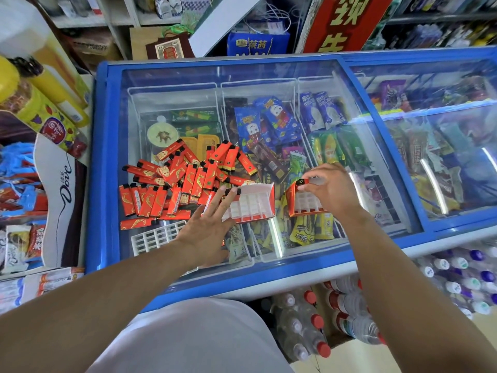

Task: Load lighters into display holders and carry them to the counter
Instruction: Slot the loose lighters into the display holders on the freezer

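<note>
Two display holders (248,204), one white grid insert (157,236), dozens of lighters (188,181)

Bright, even shop light. White glare streaks the blue-framed glass freezer lid (269,76) at right. Edges bend, left side blurs.

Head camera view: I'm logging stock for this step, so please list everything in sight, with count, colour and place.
lighters: a loose pile, too many to count, red and gold with black tops, on the freezer lid at left.
display holders: two, red outside, white gridded inside, on the lid at centre.
white grid insert: one, flat on the lid below the pile.
freezer: one, blue frame, glass lids, packaged ice creams inside.
bottles: many, clear, red and purple caps, on the floor in front.
Dove box: one, white, left of the freezer.
left hand: fingers spread by the pile.
right hand: grip pinching one lighter at the right holder.
</note>
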`<state>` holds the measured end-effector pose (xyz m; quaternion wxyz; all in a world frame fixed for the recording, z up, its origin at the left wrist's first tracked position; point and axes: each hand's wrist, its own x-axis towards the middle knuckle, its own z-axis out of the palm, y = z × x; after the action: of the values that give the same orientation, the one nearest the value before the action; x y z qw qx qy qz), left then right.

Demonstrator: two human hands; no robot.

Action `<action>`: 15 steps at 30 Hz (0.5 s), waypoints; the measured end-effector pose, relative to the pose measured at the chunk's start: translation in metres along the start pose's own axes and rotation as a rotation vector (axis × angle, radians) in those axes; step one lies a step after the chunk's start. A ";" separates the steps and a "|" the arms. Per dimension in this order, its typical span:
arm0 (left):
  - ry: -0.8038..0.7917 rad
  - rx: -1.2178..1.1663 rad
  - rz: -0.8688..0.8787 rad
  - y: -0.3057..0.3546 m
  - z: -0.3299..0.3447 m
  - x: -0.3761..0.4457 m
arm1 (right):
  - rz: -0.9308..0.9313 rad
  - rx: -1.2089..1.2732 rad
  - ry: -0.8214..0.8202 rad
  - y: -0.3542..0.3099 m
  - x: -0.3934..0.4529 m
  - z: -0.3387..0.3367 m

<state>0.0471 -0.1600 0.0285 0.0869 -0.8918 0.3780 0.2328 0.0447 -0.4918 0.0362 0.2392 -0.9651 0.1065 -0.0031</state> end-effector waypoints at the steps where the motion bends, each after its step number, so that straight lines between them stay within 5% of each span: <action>1: 0.000 -0.003 -0.003 0.000 0.000 0.000 | 0.007 -0.007 -0.009 0.000 0.001 -0.001; 15: -0.018 -0.027 -0.001 0.001 -0.003 0.000 | -0.060 -0.074 -0.034 -0.010 -0.005 -0.010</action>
<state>0.0475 -0.1612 0.0313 0.0783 -0.8909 0.3736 0.2460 0.0415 -0.4863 0.0497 0.2048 -0.9760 0.0736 0.0102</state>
